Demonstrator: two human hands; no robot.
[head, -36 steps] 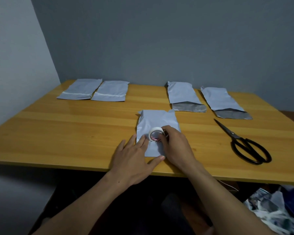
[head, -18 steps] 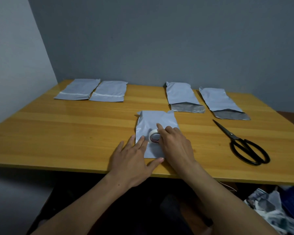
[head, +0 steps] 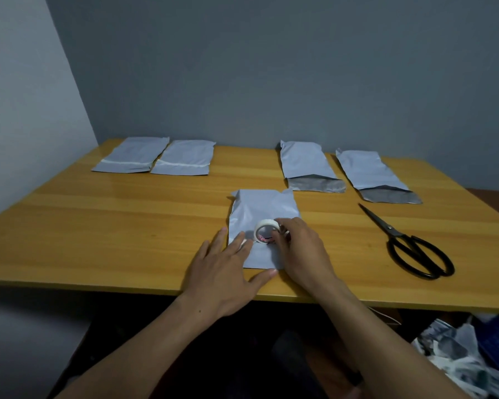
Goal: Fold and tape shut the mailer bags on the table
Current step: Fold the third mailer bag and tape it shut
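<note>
Taped bags (head: 131, 155) lie at eleven o'clock on the table (head: 127, 220). The left hand (head: 225, 272), fingers straight, presses the mailer bag (head: 264, 207) at six o'clock. The right hand (head: 303, 251) curls its fingers around the tape roll (head: 267, 230) standing on it. Unsealed bags (head: 306, 161) lie at one o'clock, scissors (head: 409, 246) at three.

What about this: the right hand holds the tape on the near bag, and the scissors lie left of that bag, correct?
No. The head view shows the scissors right of the near bag, not left. The right hand does hold the tape on it.
</note>
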